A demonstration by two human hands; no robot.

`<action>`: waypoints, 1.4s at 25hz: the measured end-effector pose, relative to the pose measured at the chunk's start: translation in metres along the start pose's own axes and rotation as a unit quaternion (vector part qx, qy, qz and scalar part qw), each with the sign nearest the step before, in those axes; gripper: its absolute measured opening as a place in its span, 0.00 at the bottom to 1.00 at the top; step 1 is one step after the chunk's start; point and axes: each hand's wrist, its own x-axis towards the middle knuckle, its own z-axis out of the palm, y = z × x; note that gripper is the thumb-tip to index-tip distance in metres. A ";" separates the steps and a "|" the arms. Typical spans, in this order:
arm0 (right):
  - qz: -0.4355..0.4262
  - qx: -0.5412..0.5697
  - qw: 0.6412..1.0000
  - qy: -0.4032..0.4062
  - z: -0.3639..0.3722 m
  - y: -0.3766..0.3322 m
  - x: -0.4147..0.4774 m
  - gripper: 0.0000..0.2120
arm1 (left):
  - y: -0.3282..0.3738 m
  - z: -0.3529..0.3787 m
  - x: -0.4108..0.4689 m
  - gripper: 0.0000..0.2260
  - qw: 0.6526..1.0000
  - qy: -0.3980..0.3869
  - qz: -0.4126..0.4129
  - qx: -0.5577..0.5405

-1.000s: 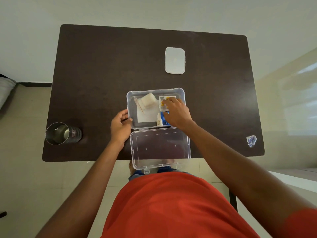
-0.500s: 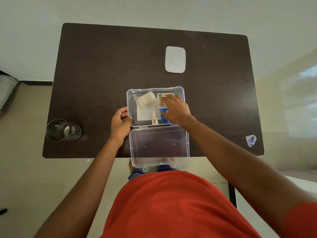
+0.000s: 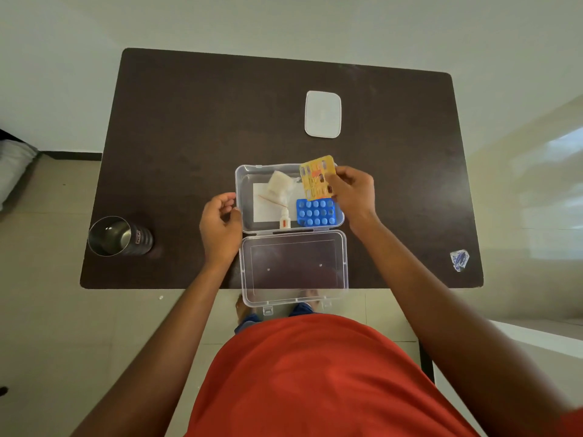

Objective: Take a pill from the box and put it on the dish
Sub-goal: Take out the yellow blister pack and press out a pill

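Pills are sitting in a yellow blister strip (image 3: 316, 177) that the right hand (image 3: 353, 193) is holding, its grip clamped on the strip's right edge, above the far right corner of the clear box (image 3: 244, 197) at frame centre. The left hand (image 3: 220, 227) is resting against the box's left wall, fingers loosely curled apart. A blue blister pack (image 3: 318, 212) is lying inside. The white dish (image 3: 322, 114) is sitting on the dark bench (image 3: 189, 121), above the box in the frame.

box (image 3: 244, 197) mid-table, dish (image 3: 323, 114) behind, cup (image 3: 117, 236) probably left
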 end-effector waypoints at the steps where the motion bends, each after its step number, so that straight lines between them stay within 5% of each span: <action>1: 0.061 0.074 0.995 -0.023 -0.006 -0.002 -0.013 0.06 | 0.006 -0.001 -0.006 0.11 1.000 -0.014 0.017 -0.012; 4: 0.163 0.198 0.960 -0.109 -0.015 0.002 -0.052 0.04 | 0.028 0.005 -0.031 0.10 0.987 -0.115 -0.054 -0.102; 7: 0.173 0.233 0.946 -0.145 -0.010 0.011 -0.074 0.04 | 0.037 0.020 -0.052 0.12 0.964 -0.190 -0.114 -0.144; 17: 0.044 0.083 0.978 -0.188 0.006 0.012 -0.089 0.16 | 0.039 0.012 -0.065 0.10 0.974 -0.165 -0.108 -0.110; 35: 0.051 0.095 0.978 -0.180 0.010 0.014 -0.097 0.05 | 0.040 0.012 -0.072 0.06 0.966 -0.173 -0.123 -0.146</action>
